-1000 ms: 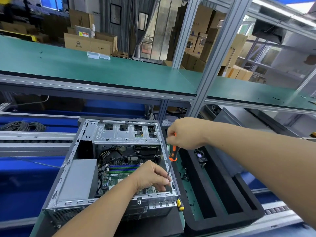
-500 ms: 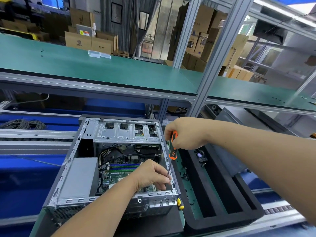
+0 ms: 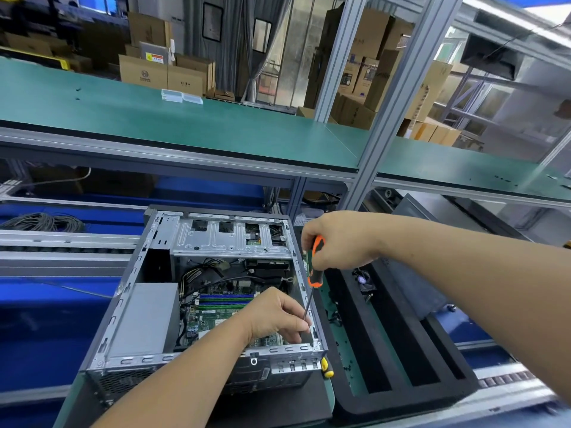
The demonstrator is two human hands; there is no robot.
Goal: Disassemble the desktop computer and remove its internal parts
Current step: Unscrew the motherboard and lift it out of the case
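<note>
Steel of the desktop computer (image 3: 213, 291) looked stiff and heavy as it lay on its side, open face up, on the tabletop (image 3: 327, 400) beside a black foam tray (image 3: 398, 350), long axis running away from me, and I judged the frame rails the safe hold, not the fragile board inside. My right hand (image 3: 340, 239) gripped the screwdriver (image 3: 313, 282) handle while my left hand (image 3: 275, 313) pinched its slim shaft, which slanted down toward the near right corner.

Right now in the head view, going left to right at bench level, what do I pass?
coiled cables → grey power supply → left hand → orange screwdriver → black foam tray
</note>
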